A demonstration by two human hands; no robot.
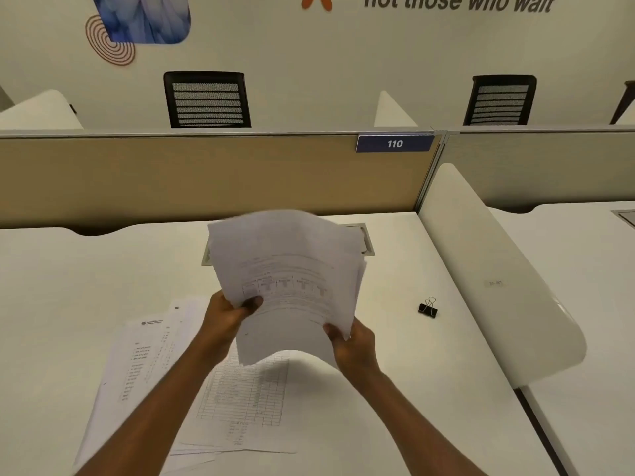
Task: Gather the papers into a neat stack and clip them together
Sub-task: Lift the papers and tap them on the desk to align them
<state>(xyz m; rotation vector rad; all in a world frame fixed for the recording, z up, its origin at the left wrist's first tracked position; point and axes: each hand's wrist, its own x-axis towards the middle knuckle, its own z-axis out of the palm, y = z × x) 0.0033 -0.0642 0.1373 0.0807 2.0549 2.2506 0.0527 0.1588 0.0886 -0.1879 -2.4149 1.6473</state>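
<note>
Your left hand (233, 312) and right hand (348, 341) pinch the bundle (288, 280); it's bowed, so sheets may slip. Loose sheets (165, 365) on the desk (395, 389); clip (428, 308) near right edge.

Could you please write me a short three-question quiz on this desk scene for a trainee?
1. True or false: the binder clip is already clamped on the held sheaf of papers.
2. Which hand grips the sheaf's lower right corner: A) left hand B) right hand C) neither?
3. Fill in: the loose papers not yet gathered lie flat on the ____.

Key
1. False; the clip rests on the desk to the right, apart from both hands.
2. B; the left hand pinches the left edge, higher up.
3. desk, below the raised sheaf and under the person's forearms.
</note>
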